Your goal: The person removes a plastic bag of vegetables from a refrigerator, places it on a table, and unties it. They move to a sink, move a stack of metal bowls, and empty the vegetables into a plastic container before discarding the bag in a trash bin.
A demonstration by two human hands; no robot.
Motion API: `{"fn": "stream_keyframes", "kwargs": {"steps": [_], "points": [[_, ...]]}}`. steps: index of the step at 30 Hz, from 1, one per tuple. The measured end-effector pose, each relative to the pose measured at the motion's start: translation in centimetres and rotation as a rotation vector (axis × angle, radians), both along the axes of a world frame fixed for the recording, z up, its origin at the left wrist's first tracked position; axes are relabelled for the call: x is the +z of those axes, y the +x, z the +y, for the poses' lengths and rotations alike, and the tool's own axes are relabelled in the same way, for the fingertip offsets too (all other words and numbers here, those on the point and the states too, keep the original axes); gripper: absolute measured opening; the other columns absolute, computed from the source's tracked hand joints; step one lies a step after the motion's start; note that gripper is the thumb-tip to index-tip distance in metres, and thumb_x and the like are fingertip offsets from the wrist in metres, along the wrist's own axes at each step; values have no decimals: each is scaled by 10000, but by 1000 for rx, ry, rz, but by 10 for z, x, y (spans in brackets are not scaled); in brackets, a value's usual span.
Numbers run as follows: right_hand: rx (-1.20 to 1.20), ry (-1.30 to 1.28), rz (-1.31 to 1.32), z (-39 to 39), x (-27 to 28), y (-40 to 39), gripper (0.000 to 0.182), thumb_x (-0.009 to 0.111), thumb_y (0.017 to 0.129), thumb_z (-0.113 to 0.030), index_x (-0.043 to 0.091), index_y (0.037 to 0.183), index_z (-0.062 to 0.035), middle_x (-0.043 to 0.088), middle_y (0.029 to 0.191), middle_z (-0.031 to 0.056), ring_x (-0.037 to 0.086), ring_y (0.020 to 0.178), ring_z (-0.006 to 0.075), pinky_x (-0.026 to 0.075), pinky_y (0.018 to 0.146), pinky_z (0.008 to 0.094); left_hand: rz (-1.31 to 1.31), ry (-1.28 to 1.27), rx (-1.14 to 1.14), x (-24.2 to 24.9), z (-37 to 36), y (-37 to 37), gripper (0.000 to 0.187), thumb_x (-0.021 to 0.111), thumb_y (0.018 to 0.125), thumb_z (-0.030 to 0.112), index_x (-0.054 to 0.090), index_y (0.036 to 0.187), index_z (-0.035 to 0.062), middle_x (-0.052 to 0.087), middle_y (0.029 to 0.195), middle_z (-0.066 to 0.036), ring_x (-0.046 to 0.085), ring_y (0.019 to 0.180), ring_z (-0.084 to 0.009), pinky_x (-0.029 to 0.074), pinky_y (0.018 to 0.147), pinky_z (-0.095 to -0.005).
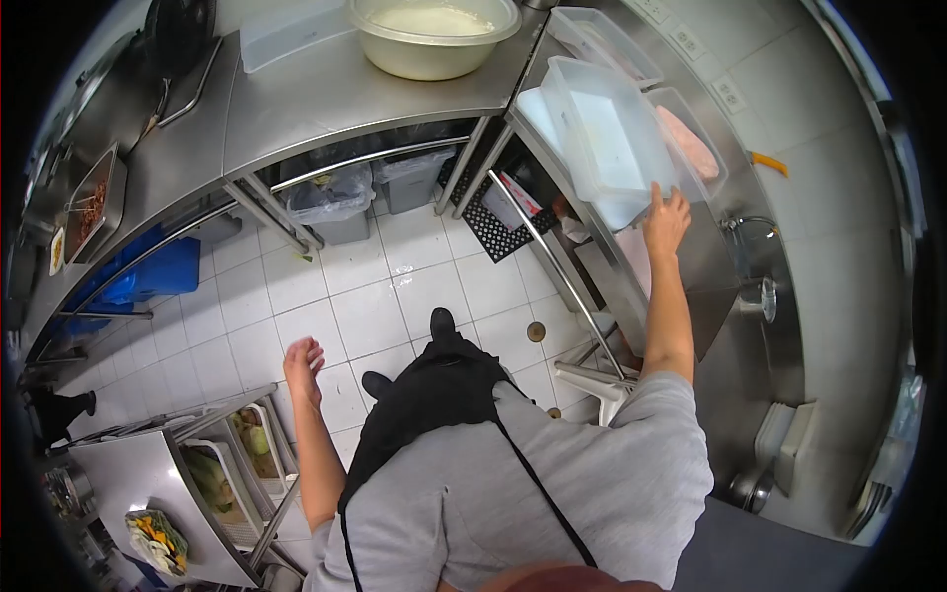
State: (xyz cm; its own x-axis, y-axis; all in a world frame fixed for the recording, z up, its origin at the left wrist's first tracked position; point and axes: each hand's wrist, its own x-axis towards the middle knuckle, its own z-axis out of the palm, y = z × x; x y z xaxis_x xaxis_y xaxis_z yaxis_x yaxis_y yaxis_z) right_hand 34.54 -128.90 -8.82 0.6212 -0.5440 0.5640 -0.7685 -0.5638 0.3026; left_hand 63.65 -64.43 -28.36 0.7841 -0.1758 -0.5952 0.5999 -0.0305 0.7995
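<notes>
A translucent rectangular plastic container stands on the metal counter at the right, on a pale blue-white board. My right hand is at the container's near corner, with its fingers bent over the rim. Beside it, another clear tub holds a pink slab, perhaps meat. My left hand hangs over the tiled floor, away from any surface. Its fingers are loosely bent, and nothing shows in them.
A large bowl of pale liquid stands on the far counter. Lined bins sit beneath. At the left are a tray of reddish-brown food and a blue bin. Vegetable crates and a metal table lie behind left.
</notes>
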Motion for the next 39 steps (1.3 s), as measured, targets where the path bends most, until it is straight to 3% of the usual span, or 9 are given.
{"fn": "stream_keyframes", "kwargs": {"steps": [6, 9, 13, 14, 17, 18, 23, 31, 39], "points": [[323, 93, -203, 119, -52, -11, 517, 645, 824, -48, 578, 1336, -80, 546, 1276, 229, 510, 1164, 418, 422, 961, 519, 190, 337, -276, -125, 79, -69, 222, 653, 885, 281, 646, 1007, 96, 676, 872, -36, 639, 806, -165, 502, 701, -329], [442, 490, -64, 215, -116, -12, 474, 651, 772, -20, 606, 1243, -57, 570, 1224, 208, 551, 1081, 394, 445, 969, 518, 25, 635, -541, -166, 111, -109, 238, 685, 831, 236, 705, 907, 11, 702, 813, -127, 673, 806, -227, 530, 718, -367], [213, 1566, 804, 253, -272, -41, 489, 705, 864, -232, 599, 1326, -110, 642, 1227, 202, 672, 1041, 318, 553, 920, 438, -30, 722, -561, -172, 139, -141, 320, 681, 817, 267, 725, 960, -15, 729, 931, -210, 699, 925, -349, 536, 832, -434], [-212, 1954, 876, 262, -257, -35, 516, 611, 866, -138, 568, 1379, -114, 668, 1195, 161, 699, 963, 297, 603, 758, 475, -23, 697, -462, -177, 145, -149, 328, 678, 818, 275, 724, 961, -17, 727, 934, -217, 697, 931, -356, 535, 839, -437], [-11, 1655, 1228, 251, -258, -14, 562, 670, 810, -172, 598, 1364, -108, 689, 1180, 159, 714, 936, 240, 612, 711, 406, -109, 769, -235, -165, 157, -179, 369, 658, 828, 296, 714, 985, -34, 711, 992, -255, 682, 974, -393, 531, 868, -459], [510, 1324, 1008, 219, -325, -40, 585, 778, 754, -217, 638, 1309, -97, 713, 1089, 158, 717, 878, 204, 598, 736, 374, -93, 786, -158, -148, 153, -191, 372, 659, 826, 297, 716, 1003, -26, 710, 1008, -253, 678, 991, -398, 531, 874, -459], [42, 1794, 730, 183, -317, 27, 573, 799, 783, -206, 600, 1310, -107, 699, 951, 90, 663, 767, 186, 536, 631, 384, -45, 835, -55, -93, 133, -250, 372, 682, 813, 316, 727, 1015, 7, 721, 1012, -229, 686, 979, -374, 539, 873, -429], [85, 1742, 592, 188, -315, 109, 358, 682, 894, -168, 588, 1229, -84, 651, 878, 51, 631, 695, 177, 521, 572, 344, 258, 479, 505, -14, 155, -293, 352, 674, 845, 294, 702, 1073, 28, 678, 919, -85, 631, 767, -194, 531, 678, -341], [155, 1818, 592, 261, -314, 129, 340, 670, 919, -208, 575, 1226, -98, 646, 882, 57, 635, 702, 172, 511, 552, 333, -209, 353, 1095, 36, 275, -236, 174, 637, 910, 198, 678, 994, 51, 634, 784, -5, 588, 701, -109, 482, 601, -279]]}}
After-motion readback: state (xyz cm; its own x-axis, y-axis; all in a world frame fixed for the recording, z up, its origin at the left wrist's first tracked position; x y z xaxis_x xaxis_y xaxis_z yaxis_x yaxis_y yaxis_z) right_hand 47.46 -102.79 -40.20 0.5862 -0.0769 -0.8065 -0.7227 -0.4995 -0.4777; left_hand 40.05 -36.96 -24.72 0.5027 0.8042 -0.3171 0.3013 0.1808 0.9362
